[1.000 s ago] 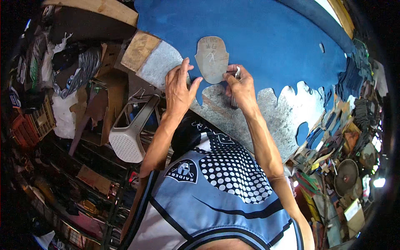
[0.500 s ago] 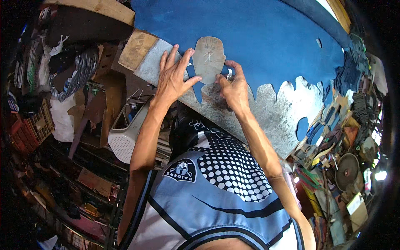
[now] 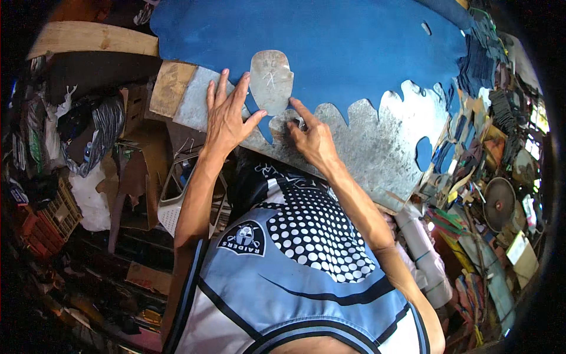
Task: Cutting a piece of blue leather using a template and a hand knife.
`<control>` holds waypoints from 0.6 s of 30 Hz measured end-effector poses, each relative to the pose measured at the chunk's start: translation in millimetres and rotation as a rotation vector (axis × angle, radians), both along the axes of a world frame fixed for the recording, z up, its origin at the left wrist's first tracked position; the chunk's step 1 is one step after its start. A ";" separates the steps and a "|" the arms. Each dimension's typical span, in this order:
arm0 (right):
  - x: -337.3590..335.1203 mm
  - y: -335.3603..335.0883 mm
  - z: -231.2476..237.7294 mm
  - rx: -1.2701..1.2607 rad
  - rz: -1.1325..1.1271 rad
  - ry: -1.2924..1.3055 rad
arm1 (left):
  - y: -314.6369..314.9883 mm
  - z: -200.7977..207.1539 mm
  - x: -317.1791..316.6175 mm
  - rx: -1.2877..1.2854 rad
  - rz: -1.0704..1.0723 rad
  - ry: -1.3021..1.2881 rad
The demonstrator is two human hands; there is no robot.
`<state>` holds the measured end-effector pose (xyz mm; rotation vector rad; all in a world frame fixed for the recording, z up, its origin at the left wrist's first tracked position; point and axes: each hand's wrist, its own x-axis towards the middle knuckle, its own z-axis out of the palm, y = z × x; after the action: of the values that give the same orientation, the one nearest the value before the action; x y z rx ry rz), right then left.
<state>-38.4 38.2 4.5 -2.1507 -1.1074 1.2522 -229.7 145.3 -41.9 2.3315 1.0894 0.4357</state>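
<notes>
Near the upper middle of the frame a grey shoe-part template [image 3: 272,81] lies flat on the big blue leather sheet [image 3: 354,53], which covers a worn metal cutting plate [image 3: 377,141] whose bare surface shows along the scalloped lower edge of the sheet. The left hand [image 3: 224,118] lies spread wide just left of the template, fingers fanned and pressing the sheet down, its thumb reaching toward the template's lower edge. The right hand [image 3: 309,138] sits just below and right of the template, closed narrowly around a small tool whose kind and tip I cannot make out, with the forefinger pointing up at the template's lower right edge. The step in hand looks like tracing or cutting around the template, and doing it well seems to call for steady downward pressure from the left hand so neither template nor sheet creeps, and for the tool to ride tight against the template's edge. Placing the shape close to the scalloped edge should waste less leather.
</notes>
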 end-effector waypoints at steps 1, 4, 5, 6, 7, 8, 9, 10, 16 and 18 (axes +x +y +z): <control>1.1 -0.8 1.2 -0.036 0.009 0.017 | 1.2 -0.8 0.0 0.006 -0.019 0.012; 3.1 -7.5 -8.7 0.134 0.041 0.004 | 4.8 -4.7 1.3 -0.006 -0.033 0.016; 2.4 3.8 11.3 -0.123 -0.034 0.134 | 5.8 -6.4 1.2 -0.010 -0.038 0.017; 1.8 2.4 9.2 -0.127 -0.038 0.136 | 6.5 -7.7 0.6 -0.004 -0.053 0.024; 2.5 0.9 5.9 -0.105 -0.038 0.119 | 6.1 -8.3 -0.5 0.003 -0.067 0.030; 2.0 0.7 3.2 -0.077 -0.039 0.104 | 7.0 -7.7 -1.5 0.004 -0.072 0.032; 0.7 -0.6 1.8 -0.031 -0.051 0.096 | 7.0 -6.8 -1.0 -0.016 -0.062 -0.001; 0.7 -1.3 2.1 -0.029 -0.054 0.098 | 7.0 -6.0 -0.3 -0.037 -0.052 -0.035; 0.2 -0.8 4.2 -0.038 -0.057 0.099 | 8.5 -11.4 -6.5 -0.005 -0.058 -0.057; 0.3 2.0 8.0 -0.043 -0.046 0.091 | 9.8 -11.5 -6.3 0.003 -0.071 -0.042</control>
<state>-38.1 40.2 12.5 -2.1158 -0.9965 1.3498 -236.0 155.0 -53.4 2.3452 0.9836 0.4579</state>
